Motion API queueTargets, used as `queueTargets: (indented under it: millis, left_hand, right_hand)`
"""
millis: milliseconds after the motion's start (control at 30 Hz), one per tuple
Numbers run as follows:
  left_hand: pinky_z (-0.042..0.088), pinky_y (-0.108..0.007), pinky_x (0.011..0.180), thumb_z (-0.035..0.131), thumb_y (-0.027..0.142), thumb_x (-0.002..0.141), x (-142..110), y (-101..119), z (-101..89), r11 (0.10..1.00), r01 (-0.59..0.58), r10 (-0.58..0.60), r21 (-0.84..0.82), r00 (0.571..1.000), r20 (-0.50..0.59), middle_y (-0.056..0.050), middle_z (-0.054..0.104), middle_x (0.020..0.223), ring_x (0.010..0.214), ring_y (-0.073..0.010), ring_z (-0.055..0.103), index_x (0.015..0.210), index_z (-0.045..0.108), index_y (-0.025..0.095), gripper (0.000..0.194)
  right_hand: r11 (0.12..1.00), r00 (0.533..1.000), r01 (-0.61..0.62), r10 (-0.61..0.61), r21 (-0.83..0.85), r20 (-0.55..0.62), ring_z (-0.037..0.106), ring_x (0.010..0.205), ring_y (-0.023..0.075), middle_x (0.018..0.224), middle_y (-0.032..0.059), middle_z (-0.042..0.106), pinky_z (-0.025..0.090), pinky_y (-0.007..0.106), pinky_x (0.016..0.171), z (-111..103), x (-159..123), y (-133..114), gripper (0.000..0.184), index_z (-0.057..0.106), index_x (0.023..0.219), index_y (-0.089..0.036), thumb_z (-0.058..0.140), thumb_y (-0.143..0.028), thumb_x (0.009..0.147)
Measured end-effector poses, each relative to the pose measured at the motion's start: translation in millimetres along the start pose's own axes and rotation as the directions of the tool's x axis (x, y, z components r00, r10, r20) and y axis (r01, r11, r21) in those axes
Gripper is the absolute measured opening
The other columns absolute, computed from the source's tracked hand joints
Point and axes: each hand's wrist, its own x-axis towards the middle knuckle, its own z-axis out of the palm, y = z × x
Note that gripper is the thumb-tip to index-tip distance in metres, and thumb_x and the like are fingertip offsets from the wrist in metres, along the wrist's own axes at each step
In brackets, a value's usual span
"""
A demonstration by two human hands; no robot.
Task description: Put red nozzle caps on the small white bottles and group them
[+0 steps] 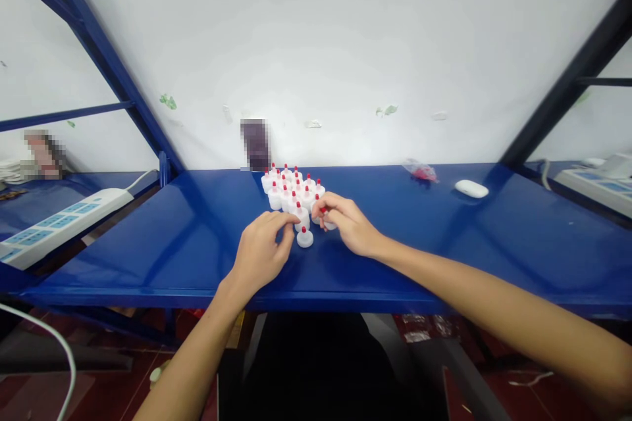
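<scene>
A cluster of small white bottles with red tips (288, 196) stands upright on the blue table (197, 243). My left hand (264, 250) has its thumb and index finger closed at the left side of the front bottle (301, 216). Just in front of that bottle sits a low white cap with a red tip (305, 239), apart from both hands. At the cluster's right edge my right hand (349, 227) pinches the red tip of another white piece (330, 225), whose lower part is mostly hidden by the fingers.
A dark, blurred upright object (257, 145) leans on the wall behind the bottles. To the right lie a clear plastic bag with red bits (421, 171) and a white computer mouse (471, 189). A power strip (64, 223) lies at the left, beyond the blue frame post (113, 59).
</scene>
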Motion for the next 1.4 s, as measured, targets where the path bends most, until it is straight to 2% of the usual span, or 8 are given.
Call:
queueTargets:
  millis: [133, 233, 333, 467, 667, 1000, 1167, 1400]
  left_hand:
    - [0.036, -0.028, 0.063, 0.047, 0.02, 0.089, 0, -4, 4.9, 0.986, 0.149, -0.159, 0.068, 0.973, 0.168, 0.0, 0.071, 0.078, 0.065, -0.0155, 0.06, 0.09, 0.069, 0.022, 0.022]
    - [0.031, -0.028, 0.06, 0.048, 0.025, 0.087, 0, -2, 7.2, 0.97, 0.202, -0.227, 0.138, 0.953, 0.203, 0.0, 0.068, 0.07, 0.063, -0.0166, 0.059, 0.078, 0.065, 0.022, 0.02]
    - [0.025, -0.028, 0.057, 0.048, 0.032, 0.087, -1, -2, 8.0, 0.957, 0.219, -0.263, 0.191, 0.932, 0.249, 0.0, 0.066, 0.067, 0.06, -0.0169, 0.056, 0.067, 0.058, 0.021, 0.025]
    - [0.023, -0.029, 0.057, 0.045, 0.03, 0.088, -2, -4, 8.1, 0.957, 0.198, -0.256, 0.214, 0.922, 0.292, -0.001, 0.064, 0.067, 0.061, -0.0173, 0.055, 0.065, 0.052, 0.021, 0.026]
    - [0.027, -0.029, 0.061, 0.034, 0.03, 0.096, -1, -6, 6.1, 0.958, 0.204, -0.254, 0.203, 0.931, 0.263, -0.002, 0.065, 0.074, 0.067, -0.0184, 0.059, 0.073, 0.053, 0.022, 0.03]
    - [0.033, -0.029, 0.063, 0.036, 0.03, 0.094, 0, -4, 6.7, 0.934, 0.237, -0.307, 0.268, 0.916, 0.258, -0.003, 0.071, 0.082, 0.077, -0.0233, 0.066, 0.094, 0.062, 0.025, 0.027]
    - [0.04, -0.03, 0.071, 0.036, 0.025, 0.093, -1, -4, 5.7, 0.952, 0.201, -0.265, 0.231, 0.918, 0.294, -0.002, 0.075, 0.097, 0.088, -0.0239, 0.068, 0.101, 0.067, 0.027, 0.032]
    - [0.045, -0.031, 0.078, 0.039, 0.026, 0.093, -2, -6, 5.1, 0.964, 0.2, -0.246, 0.176, 0.924, 0.294, -0.003, 0.076, 0.1, 0.093, -0.024, 0.07, 0.106, 0.071, 0.026, 0.034]
  right_hand:
    - [0.946, 0.986, 0.167, -0.169, -0.278, 0.017, 0.057, 0.083, 0.0161, 0.091, 0.0042, 0.053, 0.048, 0.035, 0.08, 4, -3, -2, 0.025, 0.07, 0.092, -0.019, 0.047, -0.011, 0.086]
    - [0.868, 0.937, 0.343, -0.343, -0.358, 0.067, 0.059, 0.089, 0.0173, 0.094, 0.0055, 0.059, 0.049, 0.035, 0.082, 6, -5, -3, 0.025, 0.072, 0.098, -0.021, 0.05, -0.01, 0.089]
    - [0.821, 0.909, 0.406, -0.41, -0.402, 0.08, 0.062, 0.087, 0.0175, 0.096, 0.0063, 0.065, 0.051, 0.034, 0.079, 8, -7, -1, 0.023, 0.07, 0.103, -0.021, 0.053, -0.012, 0.091]
    - [0.798, 0.918, 0.374, -0.39, -0.473, 0.068, 0.064, 0.083, 0.0173, 0.095, 0.006, 0.07, 0.053, 0.033, 0.078, 9, -6, 2, 0.02, 0.066, 0.106, -0.02, 0.059, -0.014, 0.088]
    - [0.791, 0.935, 0.353, -0.307, -0.5, 0.174, 0.066, 0.083, 0.0172, 0.091, 0.0053, 0.071, 0.054, 0.032, 0.077, 7, -4, 3, 0.015, 0.069, 0.095, -0.019, 0.056, -0.013, 0.09]
    - [0.779, 0.936, 0.326, -0.345, -0.535, 0.068, 0.066, 0.078, 0.0152, 0.094, 0.0055, 0.072, 0.053, 0.028, 0.073, 9, -1, 8, 0.015, 0.065, 0.103, -0.017, 0.056, -0.014, 0.091]
    - [0.733, 0.921, 0.382, -0.351, -0.562, 0.169, 0.063, 0.077, 0.0152, 0.088, 0.0052, 0.069, 0.05, 0.028, 0.071, 12, 1, 10, 0.016, 0.067, 0.096, -0.018, 0.053, -0.012, 0.091]
    - [0.679, 0.945, 0.325, -0.257, -0.658, 0.202, 0.059, 0.073, 0.015, 0.087, 0.0035, 0.067, 0.045, 0.028, 0.068, 4, -6, 5, 0.015, 0.066, 0.094, -0.019, 0.054, -0.013, 0.087]
